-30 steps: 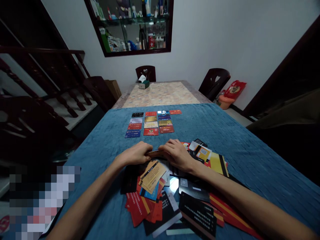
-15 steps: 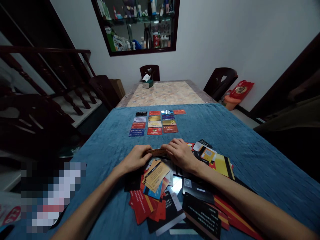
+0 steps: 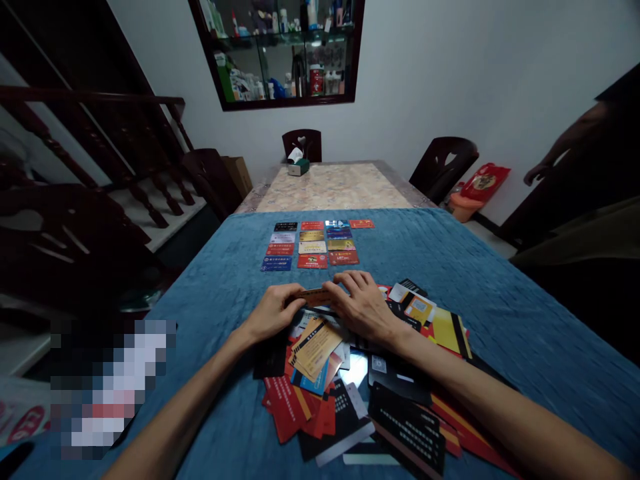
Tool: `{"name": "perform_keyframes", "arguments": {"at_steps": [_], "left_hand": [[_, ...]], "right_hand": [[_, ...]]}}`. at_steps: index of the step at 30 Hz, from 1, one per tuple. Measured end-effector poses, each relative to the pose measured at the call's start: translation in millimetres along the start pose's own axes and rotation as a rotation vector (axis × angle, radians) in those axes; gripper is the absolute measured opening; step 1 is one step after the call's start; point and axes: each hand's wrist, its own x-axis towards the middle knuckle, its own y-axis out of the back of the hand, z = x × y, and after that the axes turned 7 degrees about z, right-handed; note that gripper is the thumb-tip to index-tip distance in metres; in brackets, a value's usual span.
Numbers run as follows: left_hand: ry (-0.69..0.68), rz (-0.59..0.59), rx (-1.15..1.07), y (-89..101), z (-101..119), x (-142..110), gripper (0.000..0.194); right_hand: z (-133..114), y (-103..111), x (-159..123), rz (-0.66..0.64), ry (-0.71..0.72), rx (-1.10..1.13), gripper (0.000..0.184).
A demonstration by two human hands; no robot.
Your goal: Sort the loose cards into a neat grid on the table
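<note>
My left hand (image 3: 275,311) pinches the left end of a tan card (image 3: 314,297), with thumb and fingers closed on it. At the card's other end, my right hand (image 3: 361,305) holds it too, its fingers bent over the edge. The card is tilted on edge just above a loose heap of cards. In that heap lie yellow cards (image 3: 315,348), red cards (image 3: 286,403) and black cards (image 3: 407,427). Farther off, cards sit in neat columns, with a blue card (image 3: 277,264) and a red card (image 3: 313,261) in the row nearest me.
A blue cloth (image 3: 210,287) covers the near part of the table. At the far end stands a tissue box (image 3: 299,167). A dark chair (image 3: 444,167) is at the right. Another person's hand (image 3: 537,175) shows at the right edge, beyond the cloth.
The view has shifted, so the table appears farther right. My hands keep the card, and its face tips more into view. Another person's arm has come into sight at the right.
</note>
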Motion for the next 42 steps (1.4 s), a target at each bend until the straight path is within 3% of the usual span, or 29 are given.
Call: {"name": "perform_keyframes", "arguments": {"at_steps": [8, 11, 16, 25, 34, 42], "left_hand": [[0.019, 0.010, -0.034, -3.1, -1, 0, 0.011], [0.004, 0.067, -0.021, -5.5, -3, -1, 0.024], [-0.117, 0.159, 0.082, -6.0, -1, -4, 0.041], [-0.313, 0.124, 0.436, 1.4, 4, -9, 0.046], [-0.353, 0.145, 0.586, 7.6, -14, -5, 0.050], [-0.295, 0.145, 0.610, 21.6, -43, -5, 0.051]], "right_hand": [[-1, 1, 0, 0.033, -0.003, -0.009, 0.029], [-1, 2, -1, 0.031, -0.008, -0.023, 0.031], [-1, 4, -3, -0.013, -0.038, -0.003, 0.033], [2, 12, 4, -0.069, -0.022, -0.003, 0.029], [2, 7, 28, -0.136, 0.018, -0.023, 0.028], [-9, -18, 52, -0.215, -0.028, 0.059, 0.027]]}}
